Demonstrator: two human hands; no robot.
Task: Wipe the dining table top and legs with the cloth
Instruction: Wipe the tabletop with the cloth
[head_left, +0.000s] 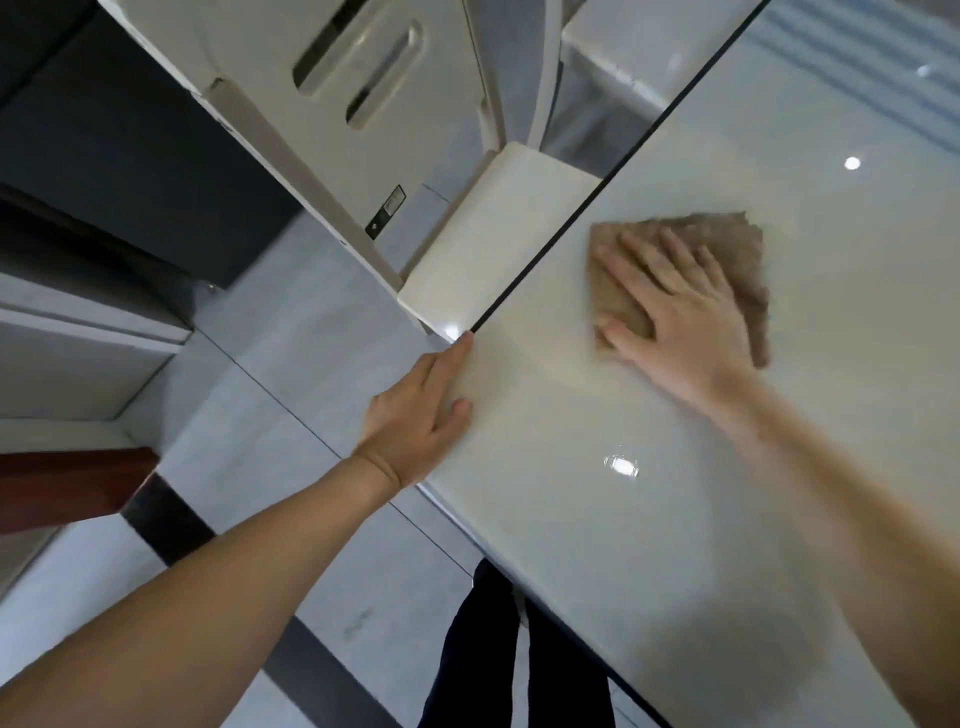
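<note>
A glossy white dining table top (675, 519) fills the right half of the view, with a thin dark edge running up to the top right. A brown cloth (737, 244) lies flat on it near that edge. My right hand (675, 301) presses on the cloth with fingers spread straight. My left hand (421, 415) rests at the table's corner, fingers straight along the edge and thumb on top. The table legs are hidden from view.
A white chair (483, 249) stands tucked against the table edge beyond the corner. A large cream appliance or cabinet (332, 104) stands behind it. Grey floor tiles (270, 364) with a black strip lie on the left. My dark trouser legs (488, 649) show below the table edge.
</note>
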